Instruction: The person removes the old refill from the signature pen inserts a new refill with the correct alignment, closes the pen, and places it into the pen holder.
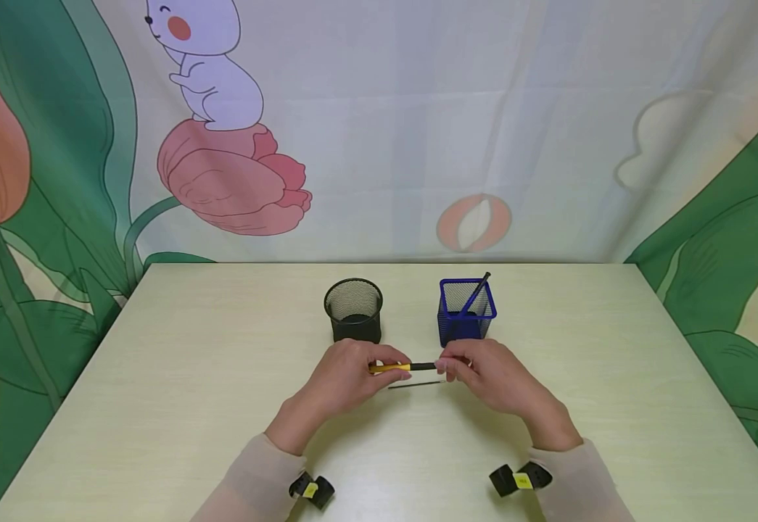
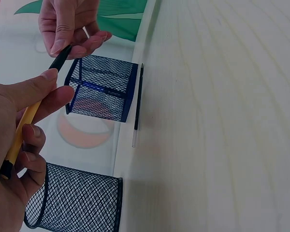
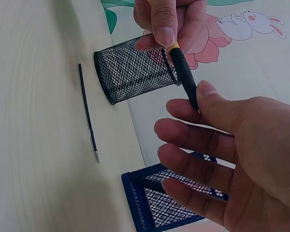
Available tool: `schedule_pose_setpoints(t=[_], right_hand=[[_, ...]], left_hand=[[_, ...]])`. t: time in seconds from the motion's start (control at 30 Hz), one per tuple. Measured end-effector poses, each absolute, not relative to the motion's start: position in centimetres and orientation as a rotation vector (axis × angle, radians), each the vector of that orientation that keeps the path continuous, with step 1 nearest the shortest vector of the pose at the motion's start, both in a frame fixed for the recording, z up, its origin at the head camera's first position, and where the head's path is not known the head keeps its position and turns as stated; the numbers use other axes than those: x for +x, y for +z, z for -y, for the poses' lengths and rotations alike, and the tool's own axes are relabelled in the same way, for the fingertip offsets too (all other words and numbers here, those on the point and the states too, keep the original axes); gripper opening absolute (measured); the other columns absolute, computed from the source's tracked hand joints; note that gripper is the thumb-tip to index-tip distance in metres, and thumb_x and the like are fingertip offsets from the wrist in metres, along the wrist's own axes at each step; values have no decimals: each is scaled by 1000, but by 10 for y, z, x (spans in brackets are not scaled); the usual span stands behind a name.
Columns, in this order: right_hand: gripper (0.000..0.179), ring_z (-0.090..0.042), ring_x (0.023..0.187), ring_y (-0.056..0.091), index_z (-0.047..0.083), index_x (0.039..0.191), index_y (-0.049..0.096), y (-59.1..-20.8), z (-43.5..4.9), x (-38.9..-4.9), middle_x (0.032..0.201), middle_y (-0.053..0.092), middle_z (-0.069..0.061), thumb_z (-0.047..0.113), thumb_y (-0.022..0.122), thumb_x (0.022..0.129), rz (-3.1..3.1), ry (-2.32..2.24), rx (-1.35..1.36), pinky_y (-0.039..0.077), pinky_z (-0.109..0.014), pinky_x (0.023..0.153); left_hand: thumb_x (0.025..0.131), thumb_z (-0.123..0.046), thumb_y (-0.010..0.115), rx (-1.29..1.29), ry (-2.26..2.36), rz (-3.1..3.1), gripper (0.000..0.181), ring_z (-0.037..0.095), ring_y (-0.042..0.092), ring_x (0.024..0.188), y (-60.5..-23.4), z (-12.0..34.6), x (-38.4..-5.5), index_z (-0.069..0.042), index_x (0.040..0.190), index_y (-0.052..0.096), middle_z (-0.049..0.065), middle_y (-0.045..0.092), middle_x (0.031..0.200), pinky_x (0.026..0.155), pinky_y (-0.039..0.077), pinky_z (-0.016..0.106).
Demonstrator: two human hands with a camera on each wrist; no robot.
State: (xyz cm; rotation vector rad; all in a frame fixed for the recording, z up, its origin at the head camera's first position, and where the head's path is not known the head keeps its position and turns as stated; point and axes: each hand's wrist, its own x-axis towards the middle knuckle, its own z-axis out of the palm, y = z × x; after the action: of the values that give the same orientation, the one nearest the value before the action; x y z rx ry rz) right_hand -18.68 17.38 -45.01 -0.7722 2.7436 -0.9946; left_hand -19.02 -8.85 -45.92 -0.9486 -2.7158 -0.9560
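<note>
My left hand point(image 1: 346, 373) grips the yellow barrel of a ballpoint pen point(image 2: 30, 112) between thumb and fingers. Its black front section point(image 3: 184, 75) points toward my right hand point(image 1: 492, 373), whose thumb and index finger pinch the tip while the other fingers are spread in the right wrist view. Both hands hold the pen level, a little above the table. Below it a thin dark ink refill point(image 3: 86, 111) with a metal point lies on the tabletop.
Behind my left hand stands a round black mesh pen cup point(image 1: 356, 330). A square blue mesh pen holder point(image 1: 445, 330) is behind my right hand, with a dark pen point(image 1: 481, 285) leaning in it. A printed curtain point(image 1: 379, 145) hangs along the table's point(image 1: 189, 377) back edge.
</note>
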Motion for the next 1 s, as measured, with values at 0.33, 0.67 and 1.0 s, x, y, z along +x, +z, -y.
schedule_pose_setpoints(t=[0.33,0.67,1.0], right_hand=[[27,-7,68,52,18,86,66,-451,-173,-187,77,65,3,23,54,109,-2710,-985,-787,45,-24,63],[33,-12,71,58,14,85,64,-453,-173,-186,75,63,6,25,48,112,-2649,-990,-755,47,-24,65],[29,-12,71,59,14,95,69,-450,-172,-185,77,68,4,33,53,110,-2680,-1061,-713,47,-26,62]], left_hand=[[90,-32,81,-952,-974,2703,15,-3,57,67,-460,88,-190,-24,103,83,-11,80,93,59,45,17],[90,-33,81,-958,-956,2697,16,-3,54,64,-460,88,-191,-25,104,83,-11,80,94,58,44,17],[92,-34,79,-952,-967,2703,14,-2,57,66,-462,89,-191,-26,104,83,-13,80,93,60,45,18]])
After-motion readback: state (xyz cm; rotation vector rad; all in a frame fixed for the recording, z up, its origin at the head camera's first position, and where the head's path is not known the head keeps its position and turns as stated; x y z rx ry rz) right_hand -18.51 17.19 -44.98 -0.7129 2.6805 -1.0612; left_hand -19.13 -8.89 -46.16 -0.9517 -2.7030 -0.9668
